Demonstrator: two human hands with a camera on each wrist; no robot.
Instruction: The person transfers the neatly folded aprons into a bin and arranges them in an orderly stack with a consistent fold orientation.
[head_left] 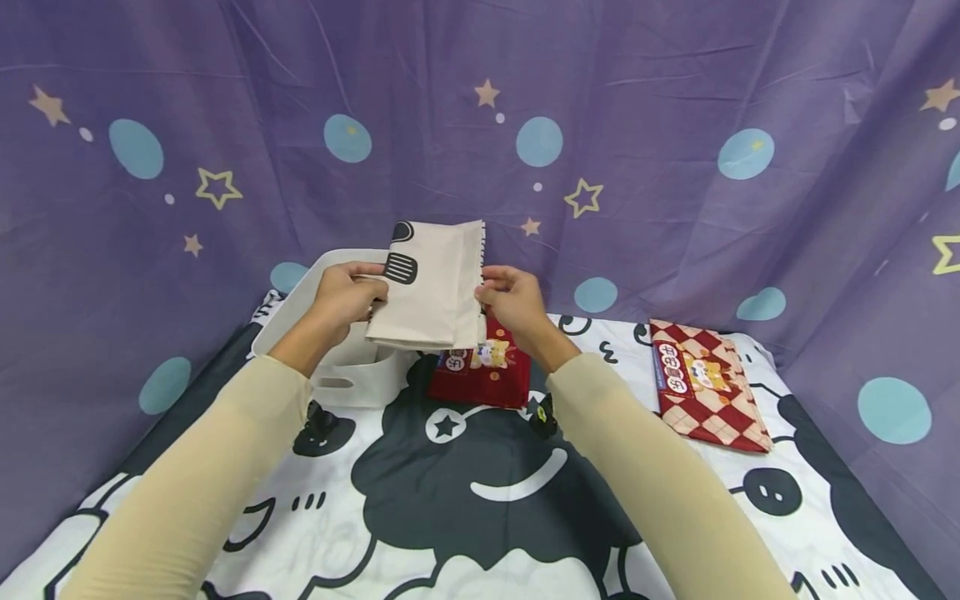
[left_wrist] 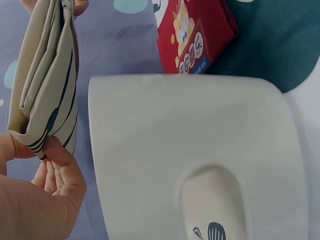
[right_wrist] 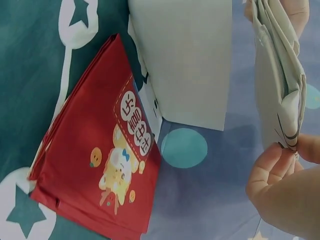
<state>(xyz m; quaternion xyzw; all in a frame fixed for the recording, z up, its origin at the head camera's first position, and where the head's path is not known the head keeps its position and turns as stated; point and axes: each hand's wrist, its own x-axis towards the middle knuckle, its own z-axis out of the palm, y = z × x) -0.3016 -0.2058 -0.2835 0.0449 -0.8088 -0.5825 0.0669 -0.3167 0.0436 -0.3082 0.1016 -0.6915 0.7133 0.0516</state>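
Both hands hold up a folded cream cloth (head_left: 427,308) printed with dark kitchen utensils, in front of the purple backdrop. My left hand (head_left: 341,300) pinches its left edge between thumb and fingers; my right hand (head_left: 517,304) pinches the right edge. Several stacked layers show along the cloth's edge in both wrist views. Below and to the left stands a white plastic bin (left_wrist: 145,130). Through its handle slot, another cream piece with a utensil print (left_wrist: 215,200) is visible. Beside the bin lies a folded red cloth (right_wrist: 90,170) with a cartoon animal, partly hidden in the head view.
A folded red-and-cream checkered cloth (head_left: 708,387) lies on the right of the surface. A black-and-white cartoon sheet (head_left: 495,533) covers the table. The purple curtain (head_left: 630,100) hangs directly behind the bin and the cloths.
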